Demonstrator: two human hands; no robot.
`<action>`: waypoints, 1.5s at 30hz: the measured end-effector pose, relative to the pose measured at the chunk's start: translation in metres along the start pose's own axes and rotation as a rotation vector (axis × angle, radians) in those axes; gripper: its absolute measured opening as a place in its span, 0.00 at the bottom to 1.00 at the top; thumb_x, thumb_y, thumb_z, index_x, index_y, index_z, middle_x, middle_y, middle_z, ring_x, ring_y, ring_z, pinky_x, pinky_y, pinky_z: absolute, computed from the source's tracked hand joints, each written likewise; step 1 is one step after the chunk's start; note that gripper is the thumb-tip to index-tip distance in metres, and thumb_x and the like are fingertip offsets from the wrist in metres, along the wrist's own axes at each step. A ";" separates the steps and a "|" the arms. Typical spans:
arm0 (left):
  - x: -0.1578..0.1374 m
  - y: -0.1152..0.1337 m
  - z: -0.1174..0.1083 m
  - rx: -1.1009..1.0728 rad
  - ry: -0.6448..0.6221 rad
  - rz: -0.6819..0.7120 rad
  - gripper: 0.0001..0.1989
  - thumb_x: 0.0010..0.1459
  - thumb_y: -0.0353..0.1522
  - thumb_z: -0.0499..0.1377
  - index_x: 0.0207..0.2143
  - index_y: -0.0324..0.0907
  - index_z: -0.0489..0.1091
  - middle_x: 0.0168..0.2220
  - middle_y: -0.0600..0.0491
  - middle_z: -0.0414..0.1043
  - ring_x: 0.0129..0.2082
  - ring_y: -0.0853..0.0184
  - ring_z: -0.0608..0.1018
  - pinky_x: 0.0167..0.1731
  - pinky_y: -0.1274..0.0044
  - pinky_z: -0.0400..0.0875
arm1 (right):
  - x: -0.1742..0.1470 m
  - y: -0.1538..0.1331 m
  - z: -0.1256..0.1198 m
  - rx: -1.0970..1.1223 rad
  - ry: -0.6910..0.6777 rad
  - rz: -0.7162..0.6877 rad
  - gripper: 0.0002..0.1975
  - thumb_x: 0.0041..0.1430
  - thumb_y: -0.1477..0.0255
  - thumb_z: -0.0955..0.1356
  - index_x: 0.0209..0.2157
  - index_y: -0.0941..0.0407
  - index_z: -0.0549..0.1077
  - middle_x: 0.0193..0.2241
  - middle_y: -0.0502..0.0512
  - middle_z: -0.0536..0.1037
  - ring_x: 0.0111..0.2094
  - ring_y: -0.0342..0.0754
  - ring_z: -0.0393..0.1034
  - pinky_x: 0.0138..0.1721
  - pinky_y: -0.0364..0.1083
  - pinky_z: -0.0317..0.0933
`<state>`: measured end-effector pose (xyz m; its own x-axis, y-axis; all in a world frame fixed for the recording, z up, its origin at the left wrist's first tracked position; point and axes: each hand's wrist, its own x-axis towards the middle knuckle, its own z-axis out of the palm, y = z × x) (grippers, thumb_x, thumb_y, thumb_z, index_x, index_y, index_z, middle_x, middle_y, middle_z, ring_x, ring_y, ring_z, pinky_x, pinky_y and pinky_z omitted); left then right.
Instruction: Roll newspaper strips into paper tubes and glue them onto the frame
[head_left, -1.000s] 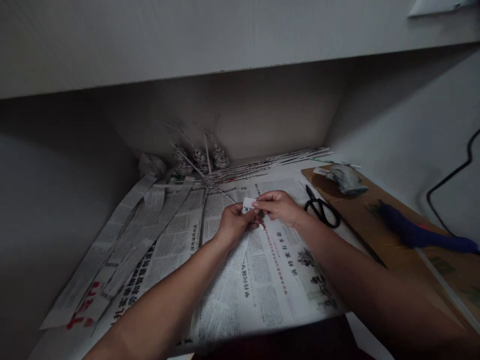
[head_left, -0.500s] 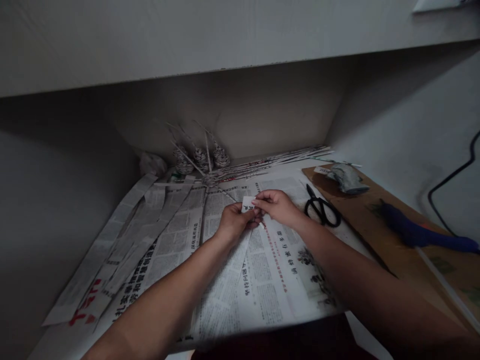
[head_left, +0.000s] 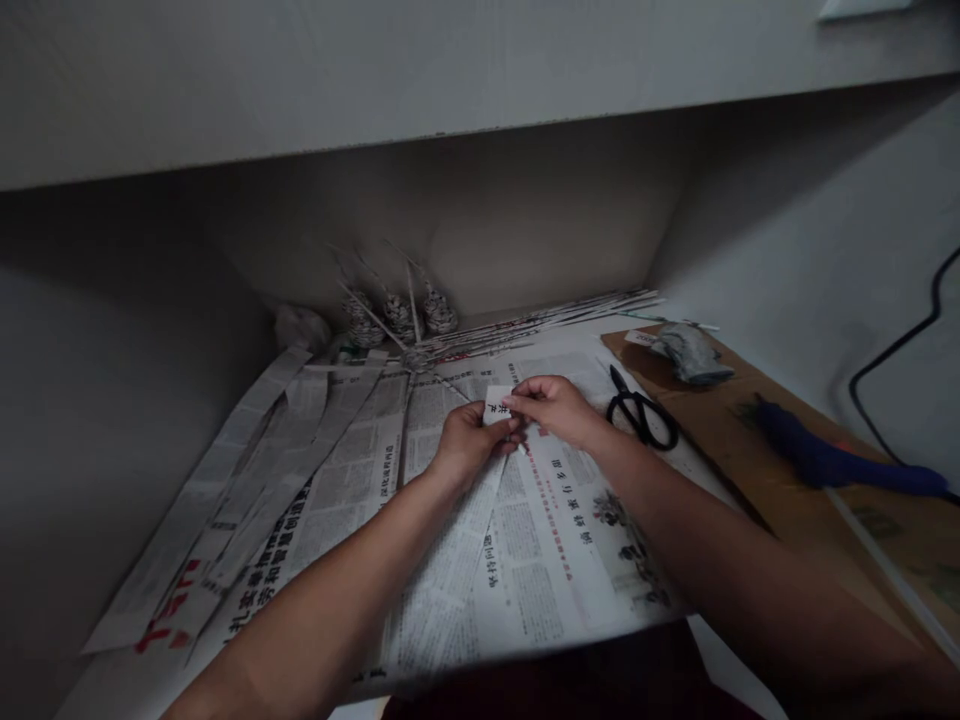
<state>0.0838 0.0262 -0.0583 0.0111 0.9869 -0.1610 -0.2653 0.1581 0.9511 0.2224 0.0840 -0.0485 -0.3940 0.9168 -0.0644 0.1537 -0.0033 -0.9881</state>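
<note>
Between my two hands is a strip of newspaper (head_left: 497,402), its upper end showing black printed characters. My left hand (head_left: 474,440) is closed on it, thumb on top. From the right, my right hand (head_left: 551,408) pinches the same strip near its upper end. A long pale length of the paper runs down below my left hand toward the front. Both hands are over newspaper sheets (head_left: 525,560) spread on the table. Black-handled scissors (head_left: 641,415) lie just right of my right hand.
Three woven paper pieces (head_left: 401,318) stand at the back, beside thin rolled paper sticks (head_left: 540,325). Cut newspaper strips (head_left: 217,490) lie at the left. On the right, a brown board (head_left: 757,470) carries a blue glue gun (head_left: 832,450) and a grey crumpled object (head_left: 690,353).
The hands keep their hold on the newspaper strip with barely any finger movement. The whole view has shifted very slightly.
</note>
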 end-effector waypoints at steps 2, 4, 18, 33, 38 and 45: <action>0.000 0.001 0.000 0.015 -0.016 -0.001 0.16 0.41 0.33 0.68 0.32 0.33 0.73 0.28 0.47 0.75 0.24 0.70 0.76 0.25 0.80 0.72 | 0.001 0.001 -0.002 0.020 -0.017 0.019 0.17 0.45 0.59 0.72 0.29 0.59 0.72 0.17 0.47 0.69 0.17 0.38 0.60 0.13 0.36 0.51; -0.001 0.002 0.000 0.005 -0.023 0.000 0.16 0.43 0.34 0.68 0.33 0.33 0.73 0.30 0.46 0.75 0.24 0.70 0.76 0.24 0.80 0.72 | 0.001 0.000 -0.005 0.070 -0.049 0.029 0.18 0.47 0.57 0.71 0.29 0.60 0.73 0.17 0.47 0.68 0.16 0.37 0.59 0.13 0.36 0.50; -0.005 0.006 0.001 0.038 -0.070 -0.037 0.17 0.47 0.39 0.65 0.36 0.35 0.73 0.32 0.46 0.75 0.24 0.69 0.77 0.23 0.79 0.73 | -0.001 -0.004 -0.009 0.165 -0.128 0.025 0.16 0.49 0.61 0.71 0.33 0.60 0.76 0.17 0.47 0.67 0.15 0.37 0.58 0.12 0.37 0.48; -0.005 0.010 0.004 0.063 -0.042 -0.046 0.14 0.53 0.38 0.59 0.36 0.35 0.72 0.29 0.47 0.74 0.23 0.68 0.77 0.22 0.79 0.73 | -0.002 -0.008 -0.009 0.212 -0.117 0.076 0.16 0.47 0.62 0.72 0.31 0.62 0.74 0.15 0.45 0.65 0.13 0.34 0.53 0.12 0.37 0.48; -0.006 0.008 0.004 0.099 -0.049 -0.016 0.11 0.52 0.36 0.60 0.34 0.36 0.71 0.30 0.48 0.74 0.24 0.68 0.77 0.23 0.78 0.73 | 0.001 -0.005 -0.008 0.219 -0.072 0.083 0.16 0.44 0.62 0.73 0.28 0.61 0.74 0.13 0.44 0.64 0.12 0.35 0.54 0.10 0.37 0.46; -0.006 0.008 0.004 0.082 -0.058 -0.024 0.13 0.49 0.37 0.62 0.34 0.36 0.71 0.30 0.47 0.75 0.24 0.68 0.77 0.23 0.78 0.73 | 0.000 -0.005 -0.004 0.218 -0.051 0.060 0.16 0.43 0.61 0.74 0.25 0.60 0.73 0.13 0.45 0.65 0.13 0.37 0.57 0.10 0.37 0.46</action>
<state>0.0856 0.0213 -0.0486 0.0725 0.9827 -0.1706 -0.1843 0.1813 0.9660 0.2255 0.0858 -0.0429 -0.4361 0.8912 -0.1250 -0.0196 -0.1483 -0.9887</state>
